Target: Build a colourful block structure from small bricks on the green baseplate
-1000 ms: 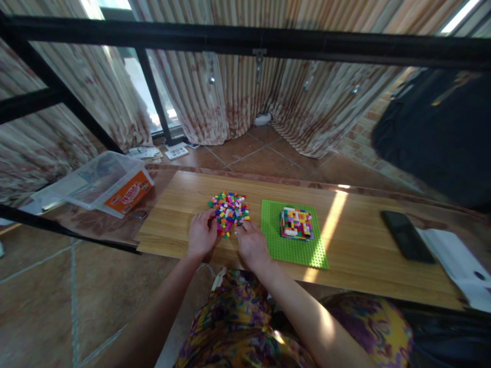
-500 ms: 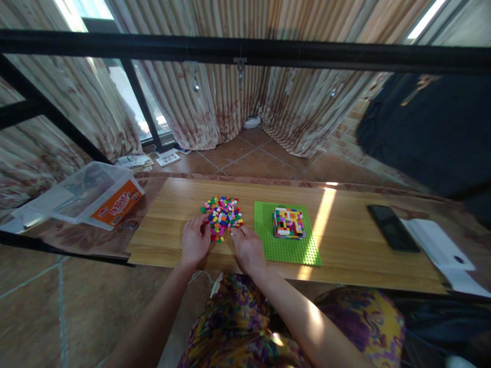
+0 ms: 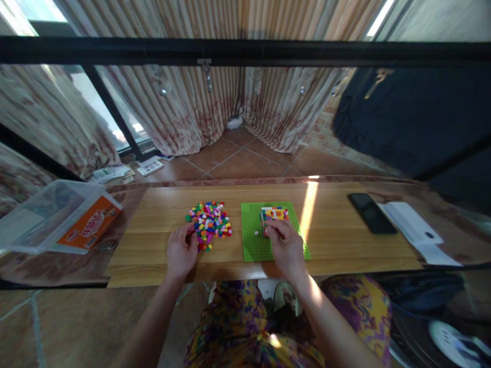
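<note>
My right hand [image 3: 286, 248] is over the green baseplate [image 3: 253, 250], thumb and fingers pinched at the near left side of a block of stacked colourful toy bricks [image 3: 274, 212]. The fingertips cover part of that block, and what they pinch is too small to tell. A loose small white brick [image 3: 256, 233] lies on the baseplate, left of the block. My left hand [image 3: 181, 250] rests at the left edge of a pile of small mixed-colour bricks [image 3: 210, 221]. Its fingers curl toward the thumb, and anything between them is hidden.
Both lie on a wooden board [image 3: 153, 214]. To the right are a black phone [image 3: 372, 213] and a white box-like item [image 3: 414, 225]. At the far left sits a clear plastic bin [image 3: 72, 191] with an orange label. A black bar [image 3: 245, 52] crosses beyond the table.
My right hand has moved right, from the brick pile to the stacked block. A loose white brick now shows on the baseplate. My left hand stays by the pile; the view has shifted.
</note>
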Available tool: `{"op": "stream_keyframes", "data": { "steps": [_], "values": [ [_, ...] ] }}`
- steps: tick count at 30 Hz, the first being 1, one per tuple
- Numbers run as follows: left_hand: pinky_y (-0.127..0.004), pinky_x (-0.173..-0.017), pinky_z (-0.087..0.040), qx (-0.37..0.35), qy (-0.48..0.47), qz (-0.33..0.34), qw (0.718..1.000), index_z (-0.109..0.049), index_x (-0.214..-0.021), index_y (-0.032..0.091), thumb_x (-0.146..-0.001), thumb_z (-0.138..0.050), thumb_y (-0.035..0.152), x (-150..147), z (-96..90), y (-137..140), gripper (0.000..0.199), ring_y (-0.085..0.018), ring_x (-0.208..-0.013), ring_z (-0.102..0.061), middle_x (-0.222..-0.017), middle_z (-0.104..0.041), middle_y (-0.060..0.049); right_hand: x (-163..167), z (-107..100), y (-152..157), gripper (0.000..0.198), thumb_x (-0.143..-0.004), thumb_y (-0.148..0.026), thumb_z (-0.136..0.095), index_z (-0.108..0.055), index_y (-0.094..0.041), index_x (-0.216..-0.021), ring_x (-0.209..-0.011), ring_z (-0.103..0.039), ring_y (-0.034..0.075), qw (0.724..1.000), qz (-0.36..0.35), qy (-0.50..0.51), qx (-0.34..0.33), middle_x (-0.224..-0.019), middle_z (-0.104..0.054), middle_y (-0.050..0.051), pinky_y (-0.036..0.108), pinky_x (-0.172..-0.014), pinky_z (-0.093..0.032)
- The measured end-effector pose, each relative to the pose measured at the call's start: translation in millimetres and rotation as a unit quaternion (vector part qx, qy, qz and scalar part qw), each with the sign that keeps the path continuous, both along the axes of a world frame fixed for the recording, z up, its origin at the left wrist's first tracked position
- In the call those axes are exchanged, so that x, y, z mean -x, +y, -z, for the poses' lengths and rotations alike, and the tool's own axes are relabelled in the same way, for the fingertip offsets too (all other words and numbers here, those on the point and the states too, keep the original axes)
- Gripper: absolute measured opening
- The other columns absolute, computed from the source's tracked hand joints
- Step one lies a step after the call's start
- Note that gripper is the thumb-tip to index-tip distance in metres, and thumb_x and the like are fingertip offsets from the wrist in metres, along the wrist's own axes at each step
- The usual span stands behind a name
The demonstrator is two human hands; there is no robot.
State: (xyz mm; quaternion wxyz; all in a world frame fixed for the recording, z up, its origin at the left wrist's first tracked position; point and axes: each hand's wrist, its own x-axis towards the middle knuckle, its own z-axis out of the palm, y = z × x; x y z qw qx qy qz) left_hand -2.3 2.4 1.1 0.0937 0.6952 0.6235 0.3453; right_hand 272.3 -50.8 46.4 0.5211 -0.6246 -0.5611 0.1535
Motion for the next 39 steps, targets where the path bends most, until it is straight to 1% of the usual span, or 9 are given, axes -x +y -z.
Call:
{"op": "stream_keyframes", "data": {
  "steps": [7,12,15,21,25,28,34,36,39],
  "values": [
    [-0.043,-0.092,-0.049,-0.002,0.004,-0.003,1.0,-0.064,-0.108,0.016,-0.086,-0.047,0.03,0.4,-0.4,0.1,0.032,-0.026,-0.098,-0.062,-0.103,-0.07,-0.011,-29.3,8.7,-0.6,0.023,-0.087,-0.034,-0.057,-0.071,-0.019,-0.096,-0.085,-0.065,0.018,0.994,0.063,0.086,0.003,-0.093,-0.07,0.007,0.033,-0.079,-0.053],
    [-0.043,-0.093,-0.049,-0.001,0.011,0.0,1.0,-0.064,-0.108,0.016,-0.086,-0.046,0.031,1.4,-0.3,1.3,0.031,-0.027,-0.1,-0.062,-0.106,-0.07,-0.011,-49.6,11.4,1.3,0.024,-0.083,-0.037,-0.061,-0.072,-0.017,-0.09,-0.071,-0.063,0.016,0.989,0.118,0.084,0.012,-0.083,-0.07,0.006,0.031,-0.067,-0.052],
    [-0.043,-0.092,-0.049,-0.004,0.014,0.002,1.0,-0.064,-0.108,0.016,-0.086,-0.047,0.03,1.8,-0.1,2.0,0.032,-0.027,-0.099,-0.063,-0.105,-0.07,-0.011,-58.8,14.2,5.4,0.022,-0.082,-0.035,-0.061,-0.071,-0.017,-0.087,-0.069,-0.062,0.016,0.99,0.115,0.079,0.004,-0.079,-0.068,0.005,0.03,-0.065,-0.052],
    [-0.042,-0.091,-0.049,-0.016,0.022,0.007,1.0,-0.064,-0.109,0.016,-0.086,-0.047,0.032,2.0,-0.9,2.9,0.032,-0.026,-0.098,-0.063,-0.104,-0.07,-0.011,-64.8,20.4,17.9,0.019,-0.083,-0.031,-0.058,-0.071,-0.018,-0.086,-0.071,-0.064,0.016,0.994,0.101,0.046,-0.021,-0.082,-0.07,0.005,0.03,-0.068,-0.052],
    [-0.042,-0.09,-0.05,-0.009,0.022,0.002,1.0,-0.064,-0.107,0.017,-0.086,-0.046,0.033,2.5,-1.1,3.2,0.032,-0.026,-0.096,-0.064,-0.102,-0.07,-0.011,-64.8,23.9,25.6,0.019,-0.083,-0.029,-0.057,-0.073,-0.019,-0.086,-0.07,-0.063,0.016,0.996,0.09,0.024,-0.007,-0.083,-0.071,0.005,0.03,-0.067,-0.051],
    [-0.042,-0.09,-0.05,-0.008,0.021,0.006,1.0,-0.064,-0.107,0.017,-0.086,-0.047,0.034,3.1,-0.5,3.7,0.032,-0.026,-0.096,-0.064,-0.102,-0.07,-0.01,-63.1,25.3,29.3,0.02,-0.082,-0.03,-0.057,-0.074,-0.02,-0.084,-0.072,-0.063,0.016,0.996,0.085,0.031,0.003,-0.084,-0.071,0.004,0.029,-0.067,-0.051],
    [-0.042,-0.089,-0.05,-0.001,0.015,0.001,1.0,-0.064,-0.107,0.017,-0.085,-0.046,0.034,2.7,-0.1,3.8,0.033,-0.026,-0.095,-0.064,-0.102,-0.071,-0.01,-63.6,30.9,36.2,0.019,-0.072,-0.034,-0.066,-0.076,-0.019,-0.079,-0.069,-0.062,0.016,0.984,0.096,0.149,0.024,-0.082,-0.072,0.005,0.03,-0.064,-0.051],
    [-0.041,-0.09,-0.05,-0.001,0.017,-0.002,1.0,-0.064,-0.107,0.017,-0.085,-0.046,0.034,2.4,-0.5,3.6,0.032,-0.026,-0.096,-0.064,-0.103,-0.07,-0.01,-65.1,31.7,38.1,0.021,-0.067,-0.035,-0.07,-0.076,-0.018,-0.078,-0.069,-0.063,0.017,0.974,0.085,0.207,0.043,-0.08,-0.072,0.005,0.031,-0.065,-0.052],
    [-0.042,-0.09,-0.05,0.0,0.018,-0.002,1.0,-0.064,-0.107,0.017,-0.085,-0.046,0.034,2.2,-0.9,3.5,0.033,-0.026,-0.096,-0.064,-0.103,-0.07,-0.011,-65.3,28.6,39.7,0.025,-0.062,-0.038,-0.075,-0.076,-0.018,-0.077,-0.067,-0.064,0.018,0.95,0.062,0.298,0.068,-0.074,-0.073,0.005,0.032,-0.064,-0.053]
  ]
}}
